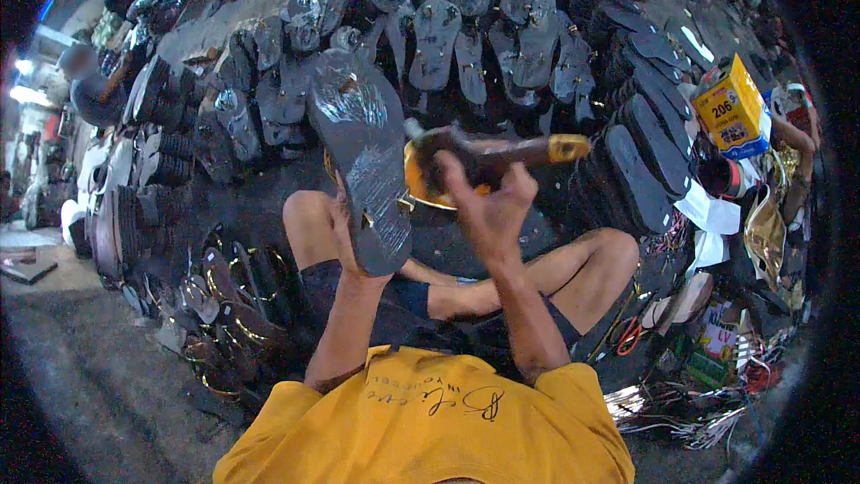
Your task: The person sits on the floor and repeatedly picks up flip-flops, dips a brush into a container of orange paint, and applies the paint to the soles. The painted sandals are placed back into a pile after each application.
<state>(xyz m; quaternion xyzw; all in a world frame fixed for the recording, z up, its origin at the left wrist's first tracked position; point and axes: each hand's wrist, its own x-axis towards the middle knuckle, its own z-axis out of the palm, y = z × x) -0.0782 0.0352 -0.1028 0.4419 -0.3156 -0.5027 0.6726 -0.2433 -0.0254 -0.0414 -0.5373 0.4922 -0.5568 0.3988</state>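
Left hand (342, 226) is gripping a dark grey, elongated, rubber-like sole (363, 157) by its near end, the rest projecting beyond; probably light, flexible, slick where glossy, best held edgewise. Right hand (494, 211) is overlapping a blurred brown, yellow-ended tool (512, 152); closure: cannot tell.

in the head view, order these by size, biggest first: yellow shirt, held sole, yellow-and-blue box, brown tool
1. Yellow shirt
2. Held sole
3. Yellow-and-blue box and brown tool: too alike to rank
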